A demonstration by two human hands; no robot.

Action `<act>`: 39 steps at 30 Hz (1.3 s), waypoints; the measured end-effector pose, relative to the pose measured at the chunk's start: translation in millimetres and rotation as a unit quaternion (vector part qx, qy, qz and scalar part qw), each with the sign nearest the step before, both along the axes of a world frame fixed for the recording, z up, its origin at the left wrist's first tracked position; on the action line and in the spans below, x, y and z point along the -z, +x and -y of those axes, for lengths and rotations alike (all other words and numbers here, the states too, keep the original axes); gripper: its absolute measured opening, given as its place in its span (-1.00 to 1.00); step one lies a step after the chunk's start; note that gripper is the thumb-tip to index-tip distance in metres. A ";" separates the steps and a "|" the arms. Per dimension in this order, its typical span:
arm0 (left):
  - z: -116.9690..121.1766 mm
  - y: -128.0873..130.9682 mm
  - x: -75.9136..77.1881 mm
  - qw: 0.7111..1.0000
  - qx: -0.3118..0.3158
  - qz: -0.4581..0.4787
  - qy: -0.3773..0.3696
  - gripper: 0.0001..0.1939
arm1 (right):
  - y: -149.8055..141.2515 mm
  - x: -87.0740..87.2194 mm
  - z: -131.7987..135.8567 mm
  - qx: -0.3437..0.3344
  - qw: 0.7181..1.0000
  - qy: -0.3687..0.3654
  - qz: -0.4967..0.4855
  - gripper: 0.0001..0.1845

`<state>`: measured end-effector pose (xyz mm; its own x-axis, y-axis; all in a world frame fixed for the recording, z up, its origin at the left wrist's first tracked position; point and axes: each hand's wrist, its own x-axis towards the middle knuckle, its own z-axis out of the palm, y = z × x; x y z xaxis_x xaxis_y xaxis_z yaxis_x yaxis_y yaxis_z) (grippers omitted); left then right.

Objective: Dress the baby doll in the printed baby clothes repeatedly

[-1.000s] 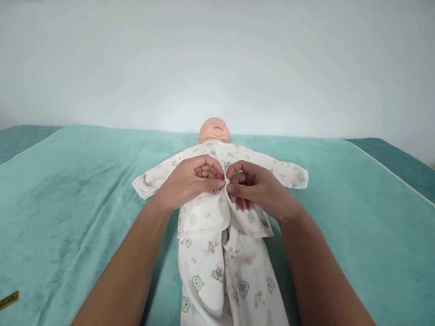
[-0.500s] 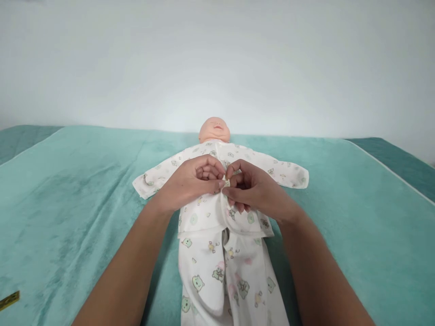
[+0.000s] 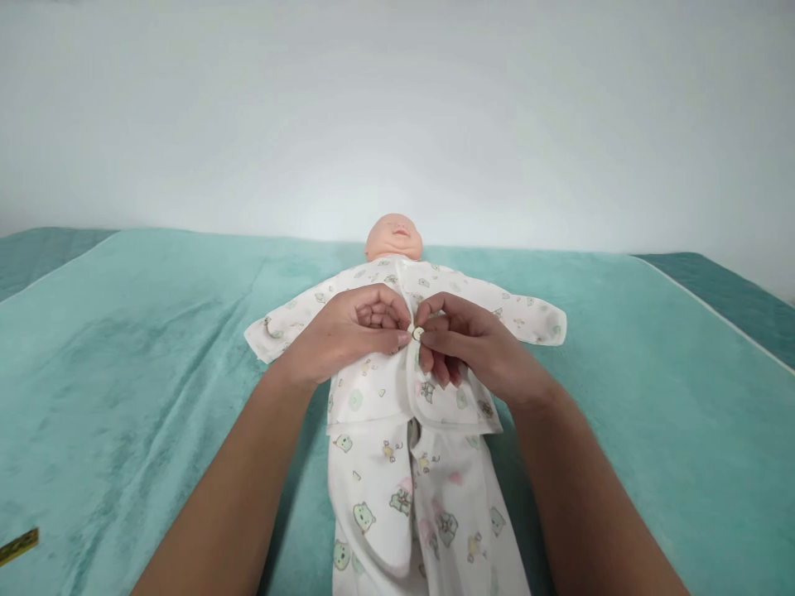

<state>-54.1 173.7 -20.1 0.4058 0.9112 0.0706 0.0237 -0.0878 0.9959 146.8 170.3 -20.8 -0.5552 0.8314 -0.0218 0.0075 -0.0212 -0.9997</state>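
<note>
A baby doll point(image 3: 393, 238) lies on its back, dressed in a white printed long-sleeved shirt point(image 3: 366, 389) and matching pants point(image 3: 373, 513). At the middle of the chest, my left hand point(image 3: 363, 331) pinches the shirt's front edge between thumb and fingertips. Just to its right, a small pale button point(image 3: 418, 334) shows at the front opening, and the fingertips of my right hand point(image 3: 469, 339) pinch it at its side. The two sets of fingertips nearly meet. Below them the front edges lie close together down to the hem.
A teal plush blanket point(image 3: 155, 372) with some creases lies under the doll. Darker teal fabric point(image 3: 733, 290) shows at the sides. Behind stands a plain pale wall point(image 3: 397, 108). A yellow-and-black strip point(image 3: 18, 546) lies at the lower left.
My right fingertips have shifted slightly right and up, and the button now shows plainly between the hands. My left hand has hardly moved.
</note>
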 end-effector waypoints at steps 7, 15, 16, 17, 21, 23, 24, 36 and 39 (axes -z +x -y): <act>-0.6 -0.4 0.6 1.000 0.009 0.010 0.004 -0.88 | -0.5 -1.0 0.1 -0.003 1.000 -0.006 -0.005 -0.87; -3.8 1.7 3.7 0.998 0.000 0.057 0.009 -0.97 | -2.0 1.5 -0.6 0.005 1.000 0.005 -0.020 -0.90; -4.1 1.9 3.9 0.998 -0.004 0.061 0.008 -0.98 | -2.2 2.4 -1.0 0.014 1.000 0.006 -0.025 -0.90; -4.1 2.0 4.0 0.998 -0.008 0.060 0.005 -0.99 | -2.4 3.3 -1.3 0.023 0.999 0.008 -0.030 -0.90; -3.6 2.5 4.1 0.998 -0.021 0.053 -0.004 -0.90 | -3.1 6.1 -2.3 0.050 0.998 0.011 -0.042 -0.90; -3.3 3.1 4.1 0.998 -0.027 0.062 0.002 -0.84 | -3.4 6.8 -2.7 0.054 0.998 0.012 -0.043 -0.92; -3.3 3.4 4.2 0.997 -0.029 0.070 0.007 -0.82 | -3.5 7.1 -2.8 0.055 0.997 0.012 -0.044 -0.92; -5.3 6.6 8.9 0.995 -0.057 0.073 0.024 -0.88 | -4.7 8.5 -3.1 0.055 0.997 0.002 -0.056 -0.93; -5.2 9.4 9.2 0.992 -0.098 0.075 0.020 -0.90 | -4.3 7.3 -2.1 0.058 0.997 0.003 -0.045 -0.92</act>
<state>-44.7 178.9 -29.2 0.2033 0.9669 0.1544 -0.1030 -0.1357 0.9854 142.6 172.4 -28.1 -0.4545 0.8903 0.0288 -0.0845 -0.0110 -0.9964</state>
